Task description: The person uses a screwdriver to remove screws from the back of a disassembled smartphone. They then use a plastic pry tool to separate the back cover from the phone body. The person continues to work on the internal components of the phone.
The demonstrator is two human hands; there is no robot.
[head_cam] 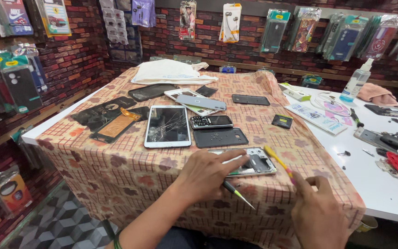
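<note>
Brick-walled repair stall; checked cloth (116, 166) over the table. Left hand (207, 175): fingers pressed together and flat on an opened phone (254, 164) at the cloth's near edge, likely to steady it; a green-tipped screwdriver (237, 192) pokes out beneath the palm. Right hand (318, 213): fingers pinching a yellow pry tool (277, 160), tip touching the phone's right edge. Beyond lie a cracked white tablet (167, 125) and a back cover (220, 137) holding small screws.

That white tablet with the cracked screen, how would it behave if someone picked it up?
The white tablet would probably stay stiff, being a flat slab. Its web of cracks suggests fragile glass that might shed splinters. Lying flat on the checked cloth, it should not roll.
</note>
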